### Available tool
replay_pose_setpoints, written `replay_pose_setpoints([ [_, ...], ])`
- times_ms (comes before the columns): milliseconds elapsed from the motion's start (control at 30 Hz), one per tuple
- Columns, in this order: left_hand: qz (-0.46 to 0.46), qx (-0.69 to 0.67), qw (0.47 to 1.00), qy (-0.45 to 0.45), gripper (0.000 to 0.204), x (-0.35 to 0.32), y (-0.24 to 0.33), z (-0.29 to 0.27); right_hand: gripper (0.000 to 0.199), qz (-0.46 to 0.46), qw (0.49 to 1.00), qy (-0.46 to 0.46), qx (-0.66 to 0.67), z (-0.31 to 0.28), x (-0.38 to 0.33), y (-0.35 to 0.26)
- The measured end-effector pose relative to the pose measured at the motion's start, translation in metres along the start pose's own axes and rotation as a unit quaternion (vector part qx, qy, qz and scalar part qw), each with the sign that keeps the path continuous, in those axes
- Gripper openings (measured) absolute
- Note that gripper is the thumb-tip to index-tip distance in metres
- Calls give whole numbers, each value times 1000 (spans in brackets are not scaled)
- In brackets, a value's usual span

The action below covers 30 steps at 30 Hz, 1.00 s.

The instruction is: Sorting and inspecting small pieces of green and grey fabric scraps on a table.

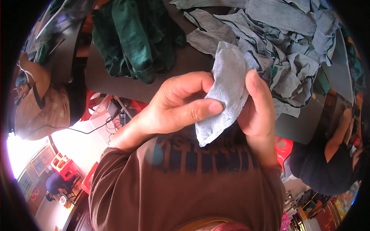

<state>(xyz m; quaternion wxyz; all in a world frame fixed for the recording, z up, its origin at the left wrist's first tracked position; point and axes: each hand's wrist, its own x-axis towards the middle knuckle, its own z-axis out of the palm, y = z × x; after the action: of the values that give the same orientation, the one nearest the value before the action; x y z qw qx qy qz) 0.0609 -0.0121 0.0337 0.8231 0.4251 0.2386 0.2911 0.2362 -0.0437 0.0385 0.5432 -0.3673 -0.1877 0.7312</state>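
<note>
A narrow grey cloth piece [227,79] is held up in front of my chest, its upper end tilted away from me. My left hand [179,102] pinches it from the left, the thumb lying on its face and the other fingers behind. On the opposite side, my right hand [259,106] grips the cloth's right edge, thumb raised beside it; its other fingers are mostly hidden behind the cloth. Just beyond my right hand lies a loose heap of grey cloth pieces [293,73], several with dark green edging.
Dark green folded cloth [135,38] is piled on the dark table [104,75] at the far left. One person [44,104] sits at the left and another [323,161] at the right. Red stools [64,167] and a black cable [90,132] show at the lower left.
</note>
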Motion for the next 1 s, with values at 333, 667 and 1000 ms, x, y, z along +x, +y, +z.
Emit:
replay_pose_setpoints([
  [333, 17, 227, 971, 78, 19, 3, -6, -6, 18, -216, 970, 19, -112, 3, 0, -1],
  [667, 151, 294, 935, 128, 18, 6, -8, -11, 18, -283, 936, 4, -210, -2, 4, 5],
  [1000, 225, 343, 907, 94, 9, 6, -6, -12, 17, -303, 937, 27, -171, 1, 12, 3],
])
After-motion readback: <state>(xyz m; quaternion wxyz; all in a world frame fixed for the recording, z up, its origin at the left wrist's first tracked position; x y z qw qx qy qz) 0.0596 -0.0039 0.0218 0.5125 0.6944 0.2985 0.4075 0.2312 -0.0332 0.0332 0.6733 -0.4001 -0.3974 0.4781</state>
